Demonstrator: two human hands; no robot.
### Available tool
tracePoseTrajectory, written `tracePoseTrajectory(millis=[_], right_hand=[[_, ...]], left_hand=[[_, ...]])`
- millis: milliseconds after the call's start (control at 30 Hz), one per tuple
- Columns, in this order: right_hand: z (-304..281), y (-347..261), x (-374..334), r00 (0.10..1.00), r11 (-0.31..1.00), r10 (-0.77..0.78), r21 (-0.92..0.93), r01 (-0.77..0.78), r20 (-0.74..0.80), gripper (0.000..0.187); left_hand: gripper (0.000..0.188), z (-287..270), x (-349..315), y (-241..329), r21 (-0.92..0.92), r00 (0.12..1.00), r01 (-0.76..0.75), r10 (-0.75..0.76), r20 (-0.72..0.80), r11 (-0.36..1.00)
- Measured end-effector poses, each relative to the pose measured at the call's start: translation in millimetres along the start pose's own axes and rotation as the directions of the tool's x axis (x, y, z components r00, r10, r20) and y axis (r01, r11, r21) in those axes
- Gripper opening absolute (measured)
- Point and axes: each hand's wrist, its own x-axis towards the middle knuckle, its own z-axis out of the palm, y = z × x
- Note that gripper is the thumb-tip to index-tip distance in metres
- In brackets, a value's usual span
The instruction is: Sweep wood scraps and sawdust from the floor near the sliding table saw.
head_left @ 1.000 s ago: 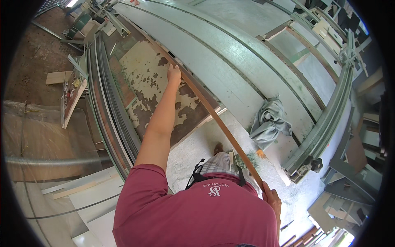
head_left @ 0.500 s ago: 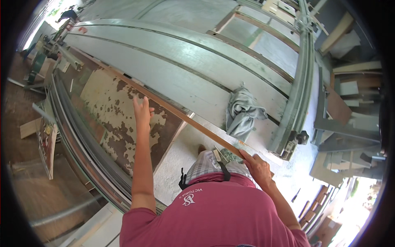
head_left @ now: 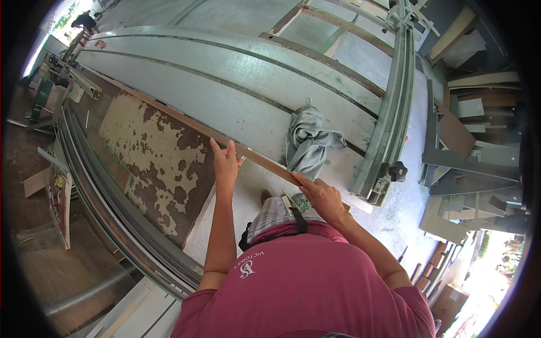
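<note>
A long, narrow brown wooden strip (head_left: 259,160) runs along the near edge of the pale metal sliding table (head_left: 186,93), slanting from the far left down to my right side. My right hand (head_left: 324,198) is closed round its near end, thumb along the top. Farther along, my left hand (head_left: 226,169) has its fingers stretched out at the strip's near edge, not wrapped round it. Whether those fingertips touch the wood I cannot tell. A crumpled grey cloth (head_left: 311,138) lies on the table just beyond my right hand.
Left of the strip lies a saw-table surface (head_left: 152,152) with worn, peeling patches, bordered by long metal rails (head_left: 110,183). A metal fence with a black knob (head_left: 397,171) crosses the table's right end. Board offcuts (head_left: 473,152) are stacked at the right. Another person (head_left: 84,22) is far off, upper left.
My left hand has moved right and nearer along the strip, closer to my right hand. My right hand, still gripping the strip, has shifted left and up; the whole view has shifted slightly.
</note>
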Motion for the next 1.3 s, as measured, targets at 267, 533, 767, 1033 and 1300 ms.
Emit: tracePoseTrajectory(millis=[267,533,767,1033,1300], right_hand=[[4,-8,16,0.998,0.993,0.005,0.116,-0.012,0.066,0.040],[-46,17,-1,0.990,0.974,-0.115,0.206,0.096,0.080,0.038],[-40,-6,13,0.994,0.992,-0.095,0.085,0.090,0.055,0.037],[-17,-36,68,0.994,0.992,-0.099,0.071,0.101,-0.035,0.037],[28,-64,130,0.991,0.981,-0.134,0.141,0.131,0.014,0.032]], left_hand=[[0.069,16,20,-8,-0.110,0.996,0.020,-0.029,-0.082,0.994],[0.069,3,31,-4,-0.237,0.991,-0.021,-0.010,-0.130,0.971],[0.071,-19,65,1,-0.262,0.991,0.013,-0.047,-0.126,0.965],[0.071,-57,127,0,-0.212,0.994,0.017,-0.039,-0.099,0.977],[0.066,-107,195,-10,-0.031,0.982,0.123,-0.126,-0.140,0.992]])
